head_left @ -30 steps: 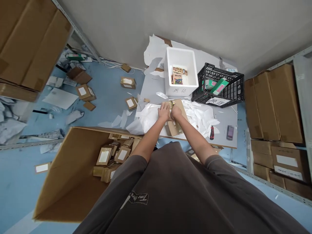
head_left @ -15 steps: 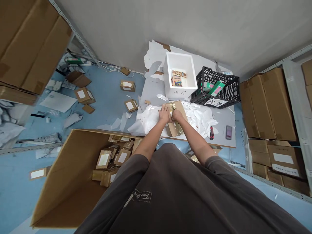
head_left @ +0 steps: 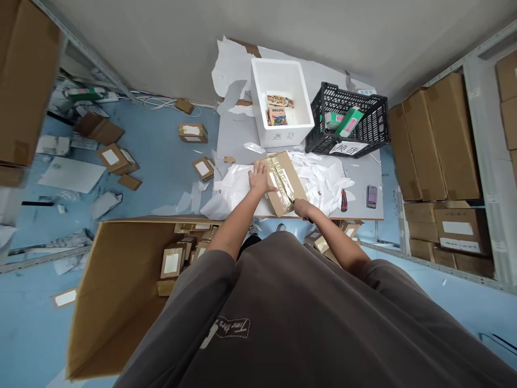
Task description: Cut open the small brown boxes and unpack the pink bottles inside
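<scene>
Moved: right hand (head_left: pixel 304 209) has slid away from the left, towards the lower edge of the box.
Left hand (head_left: pixel 260 179): open, fingers flat against the taped cardboard box (head_left: pixel 287 182).
Right hand: curled at the box edge; any grip cannot be told.

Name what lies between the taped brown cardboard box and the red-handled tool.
Crumpled white paper lies between the taped brown cardboard box and the red-handled tool, in the head view.

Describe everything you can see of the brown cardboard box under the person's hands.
The flat brown cardboard box lies askew on crumpled white paper. Shiny clear tape, gold-tinted by reflection, wraps across its far part and runs along its top. The left hand has its fingertips at the box's edge; the right hand is by its near corner.
</scene>
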Demonstrator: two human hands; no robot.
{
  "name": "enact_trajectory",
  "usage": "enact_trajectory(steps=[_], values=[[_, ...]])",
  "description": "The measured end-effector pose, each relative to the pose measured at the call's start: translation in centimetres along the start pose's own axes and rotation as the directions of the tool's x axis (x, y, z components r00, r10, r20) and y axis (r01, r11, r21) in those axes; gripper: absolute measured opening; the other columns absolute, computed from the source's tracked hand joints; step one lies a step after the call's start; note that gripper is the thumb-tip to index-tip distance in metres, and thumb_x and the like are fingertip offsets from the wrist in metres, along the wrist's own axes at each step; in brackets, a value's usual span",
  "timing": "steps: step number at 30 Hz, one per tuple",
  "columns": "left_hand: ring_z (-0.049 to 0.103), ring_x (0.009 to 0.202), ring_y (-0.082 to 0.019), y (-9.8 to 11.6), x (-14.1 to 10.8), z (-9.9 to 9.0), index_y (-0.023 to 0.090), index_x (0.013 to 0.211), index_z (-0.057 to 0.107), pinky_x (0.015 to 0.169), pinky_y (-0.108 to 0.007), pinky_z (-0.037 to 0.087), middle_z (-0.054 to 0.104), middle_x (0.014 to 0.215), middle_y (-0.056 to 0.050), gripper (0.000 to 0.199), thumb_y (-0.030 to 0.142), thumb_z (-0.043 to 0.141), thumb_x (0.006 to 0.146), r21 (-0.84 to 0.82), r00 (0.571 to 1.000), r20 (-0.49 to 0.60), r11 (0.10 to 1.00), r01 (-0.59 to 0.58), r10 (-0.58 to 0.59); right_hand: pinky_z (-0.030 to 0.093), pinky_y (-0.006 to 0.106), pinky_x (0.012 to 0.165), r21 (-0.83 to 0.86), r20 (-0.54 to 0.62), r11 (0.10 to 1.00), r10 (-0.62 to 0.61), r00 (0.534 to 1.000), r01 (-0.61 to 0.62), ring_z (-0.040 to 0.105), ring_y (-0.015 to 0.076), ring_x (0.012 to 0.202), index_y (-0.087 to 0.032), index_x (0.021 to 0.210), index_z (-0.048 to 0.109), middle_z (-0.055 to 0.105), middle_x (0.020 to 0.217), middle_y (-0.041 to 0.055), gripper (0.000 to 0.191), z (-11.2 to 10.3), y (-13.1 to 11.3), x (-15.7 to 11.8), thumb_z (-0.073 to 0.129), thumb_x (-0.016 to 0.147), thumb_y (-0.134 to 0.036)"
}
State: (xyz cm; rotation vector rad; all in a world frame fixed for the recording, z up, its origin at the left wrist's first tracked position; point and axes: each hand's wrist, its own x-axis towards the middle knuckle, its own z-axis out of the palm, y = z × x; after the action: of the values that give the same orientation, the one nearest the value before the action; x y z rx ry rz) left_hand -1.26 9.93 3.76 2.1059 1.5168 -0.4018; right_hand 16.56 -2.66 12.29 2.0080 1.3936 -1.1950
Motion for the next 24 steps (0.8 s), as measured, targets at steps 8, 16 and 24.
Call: enact_trajectory(steps=[8, 16, 24], values=[[-0.019, 0.172, -0.043, 0.9, 0.2, -0.4, 0.018, 0.182, 0.006, 0.138, -0.060, 0.013, -0.002, 0.189, -0.013, 0.152, 0.100, 0.068, 0.070, 0.049, 1.000, 0.006, 0.999, 0.011, -0.012, 0.066, 0.033, 0.059, -0.083, 0.046, 0.997, -0.005, 0.999, 0.008, 0.084, 0.0311, 0.080, -0.002, 0.142, 0.059, 0.076, 0.120, 0.0303, 0.040, 1.2, 1.6, -2.6, 0.060, 0.101, -0.003], [-0.009, 0.173, -0.046, 2.1, -1.9, 0.5, 0.013, 0.181, 0.008, 0.137, -0.061, 0.017, 0.005, 0.188, -0.020, 0.147, 0.099, 0.063, 0.076, 0.049, 0.980, -0.044, 0.979, 0.196, -0.194, 0.060, 0.036, 0.101, -0.162, -0.079, 0.978, -0.143, 0.987, 0.129, 0.074, 0.0368, 0.130, -0.006, 0.138, 0.065, 0.074, 0.135, 0.0311, 0.040, 0.1, 4.3, 0.2, 0.072, 0.100, -0.011], [-0.006, 0.174, -0.045, 4.9, -4.5, 3.2, 0.012, 0.181, 0.004, 0.136, -0.066, 0.022, 0.000, 0.188, -0.020, 0.139, 0.097, 0.052, 0.082, -0.050, 0.874, -0.033, 0.875, 0.482, -0.484, 0.057, 0.042, 0.106, -0.247, -0.074, 0.926, -0.310, 0.948, 0.284, 0.071, 0.0391, 0.133, -0.009, 0.135, 0.066, 0.075, 0.133, 0.0294, 0.037, -2.6, 7.4, 3.3, 0.073, 0.099, -0.013]])
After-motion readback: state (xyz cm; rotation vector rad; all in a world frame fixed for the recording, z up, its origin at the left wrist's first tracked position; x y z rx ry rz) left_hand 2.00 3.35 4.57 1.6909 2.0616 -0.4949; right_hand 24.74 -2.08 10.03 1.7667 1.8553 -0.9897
